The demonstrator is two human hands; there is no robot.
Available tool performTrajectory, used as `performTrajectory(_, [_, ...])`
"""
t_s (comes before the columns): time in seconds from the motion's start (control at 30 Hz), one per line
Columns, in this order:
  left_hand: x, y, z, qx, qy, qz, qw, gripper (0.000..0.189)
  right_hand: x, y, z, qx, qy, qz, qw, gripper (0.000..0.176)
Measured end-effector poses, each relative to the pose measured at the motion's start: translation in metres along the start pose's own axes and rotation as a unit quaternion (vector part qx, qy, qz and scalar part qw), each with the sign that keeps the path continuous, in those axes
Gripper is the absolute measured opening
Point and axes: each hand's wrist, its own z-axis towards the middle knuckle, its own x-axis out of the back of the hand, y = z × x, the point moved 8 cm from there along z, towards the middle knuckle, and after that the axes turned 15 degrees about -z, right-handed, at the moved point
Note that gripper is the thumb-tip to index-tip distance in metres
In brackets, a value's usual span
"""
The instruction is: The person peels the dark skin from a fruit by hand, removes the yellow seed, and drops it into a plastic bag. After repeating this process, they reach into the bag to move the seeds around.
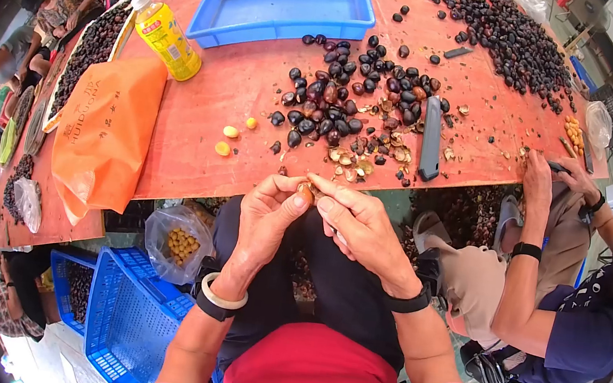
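In front of my lap, just below the table edge, both hands meet at a small brown nut with a shiny shell. My left hand pinches it between thumb and fingers. My right hand is closed, its thumb and forefinger against the nut; whether a small tool lies in its curled fingers is hidden. Dark whole nuts are heaped on the table beyond my hands. Broken shells lie closest to me. A few peeled yellow kernels sit to the left of them.
On the red table stand a blue tray, a yellow bottle and an orange bag. A grey knife handle lies right. Blue crates and a bag of kernels are below. A co-worker's hands work at right.
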Motion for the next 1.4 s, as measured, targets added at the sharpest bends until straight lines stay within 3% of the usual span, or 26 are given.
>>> performTrajectory(0.13, [-0.001, 0.002, 0.002, -0.039, 0.008, 0.054, 0.998, 0.017, -0.005, 0.013, 0.003, -0.052, -0.014, 0.118, 0.992, 0.042])
performTrajectory(0.27, [-0.002, 0.004, 0.003, -0.062, 0.005, 0.086, 0.994, 0.02, -0.006, 0.015, 0.008, -0.046, 0.008, 0.155, 0.987, 0.041])
performTrajectory(0.43, [-0.015, 0.008, 0.004, -0.066, -0.022, 0.111, 0.991, 0.021, -0.003, 0.023, 0.012, -0.065, 0.007, 0.292, 0.954, 0.036])
performTrajectory(0.5, [-0.018, 0.001, 0.005, -0.007, 0.0, 0.011, 1.0, 0.023, -0.001, 0.024, 0.01, -0.058, 0.018, 0.318, 0.946, 0.033])
performTrajectory(0.63, [-0.005, -0.001, 0.006, -0.003, -0.026, -0.063, 0.998, 0.028, 0.005, 0.03, 0.009, -0.035, 0.003, 0.436, 0.899, 0.024])
performTrajectory(0.7, [-0.009, -0.002, 0.003, 0.022, 0.015, -0.08, 0.996, 0.033, 0.006, 0.029, 0.01, -0.03, 0.011, 0.43, 0.902, 0.021])
performTrajectory(0.8, [-0.015, -0.008, 0.002, 0.018, -0.021, -0.05, 0.998, 0.036, 0.007, 0.027, 0.009, -0.039, 0.066, 0.37, 0.926, 0.025])
performTrajectory(0.97, [-0.003, -0.007, 0.003, -0.003, -0.027, -0.004, 1.0, 0.038, -0.006, 0.02, 0.012, -0.029, 0.06, 0.13, 0.989, 0.036])
performTrajectory(1.03, [-0.004, -0.008, 0.004, 0.004, -0.033, 0.006, 0.999, 0.037, -0.007, 0.018, 0.011, -0.022, 0.062, 0.109, 0.992, 0.035])
performTrajectory(1.1, [-0.001, -0.006, 0.005, -0.011, -0.001, -0.016, 1.0, 0.034, -0.003, 0.018, 0.009, -0.043, 0.057, 0.299, 0.952, 0.031])
performTrajectory(1.17, [-0.005, -0.002, 0.003, 0.001, -0.002, -0.053, 0.999, 0.033, 0.019, 0.034, 0.018, -0.034, 0.044, 0.478, 0.877, 0.026])
performTrajectory(1.23, [-0.007, 0.0, 0.004, 0.012, -0.004, -0.087, 0.996, 0.032, 0.045, 0.029, 0.011, 0.004, 0.123, 0.429, 0.895, 0.029])
performTrajectory(1.3, [-0.007, -0.003, 0.004, 0.018, 0.008, -0.074, 0.997, 0.034, 0.046, 0.015, 0.004, 0.011, 0.103, 0.378, 0.92, 0.035])
performTrajectory(1.4, [-0.005, -0.006, 0.003, 0.022, 0.007, -0.004, 1.0, 0.031, 0.025, 0.013, -0.005, -0.068, 0.022, 0.179, 0.981, 0.048])
